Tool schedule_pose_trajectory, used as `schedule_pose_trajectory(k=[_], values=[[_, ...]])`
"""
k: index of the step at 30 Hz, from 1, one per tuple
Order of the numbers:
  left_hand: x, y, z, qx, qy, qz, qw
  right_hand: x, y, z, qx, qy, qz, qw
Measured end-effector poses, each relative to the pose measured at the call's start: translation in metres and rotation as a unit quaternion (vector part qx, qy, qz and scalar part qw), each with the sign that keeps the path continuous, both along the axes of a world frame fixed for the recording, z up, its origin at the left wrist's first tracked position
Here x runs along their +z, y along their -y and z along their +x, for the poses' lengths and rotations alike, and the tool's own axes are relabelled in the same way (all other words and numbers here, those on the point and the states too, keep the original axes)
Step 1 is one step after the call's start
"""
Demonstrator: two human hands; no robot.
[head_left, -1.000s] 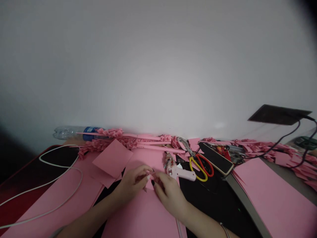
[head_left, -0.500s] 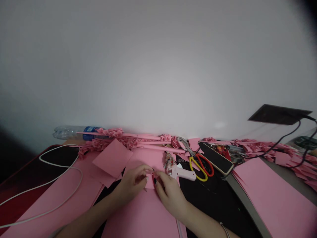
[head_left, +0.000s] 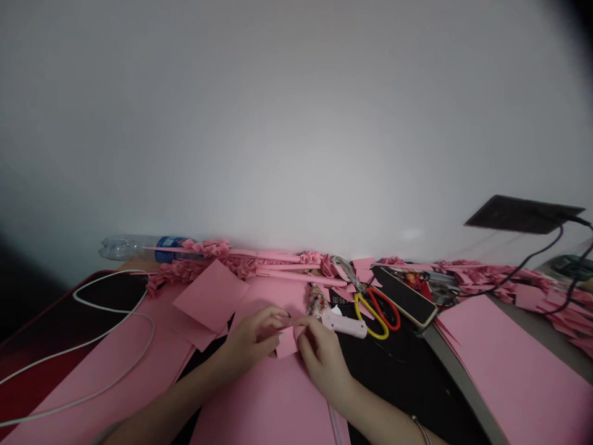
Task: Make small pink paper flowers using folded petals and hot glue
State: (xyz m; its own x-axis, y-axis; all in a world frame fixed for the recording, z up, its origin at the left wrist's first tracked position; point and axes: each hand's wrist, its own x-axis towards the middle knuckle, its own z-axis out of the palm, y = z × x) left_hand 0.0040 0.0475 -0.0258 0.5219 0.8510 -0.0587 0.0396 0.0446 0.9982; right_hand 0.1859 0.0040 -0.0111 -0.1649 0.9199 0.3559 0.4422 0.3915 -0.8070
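Note:
A small pink paper piece (head_left: 286,343) is held between my two hands, above a large pink sheet (head_left: 273,402). My left hand (head_left: 254,337) pinches its left side, fingers bent and thumb against the paper. On the right side, my right hand (head_left: 320,352) grips it with curled fingers. The fingertips of both hands nearly meet at the paper's top edge. Just beyond my right hand lies a pale pink glue gun (head_left: 343,324), and a square of pink paper (head_left: 212,296) rests to the left.
Scissors (head_left: 377,315) with yellow and red handles lie beside a phone (head_left: 407,298). Crumpled pink paper flowers and rolled stems line the wall, near a plastic bottle (head_left: 134,247). A white cable (head_left: 104,334) loops at left; pink sheets (head_left: 519,371) lie at right.
The small paper has turned and shifted slightly right, showing a flatter face. My right fingers have moved a little to the right, and my left hand has barely moved.

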Motion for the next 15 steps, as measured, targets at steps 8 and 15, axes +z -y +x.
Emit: schedule_pose_trajectory(k=[8, 15], values=[[-0.0077, -0.0042, 0.0001, -0.056, 0.054, -0.135, 0.988, -0.0025, -0.0019, 0.0009, -0.008, -0.017, 0.022, 1.0], [0.0002, -0.0043, -0.0033, -0.048, 0.025, -0.139, 0.989, 0.0015, -0.0036, -0.0003, 0.006, -0.031, 0.039, 0.999]])
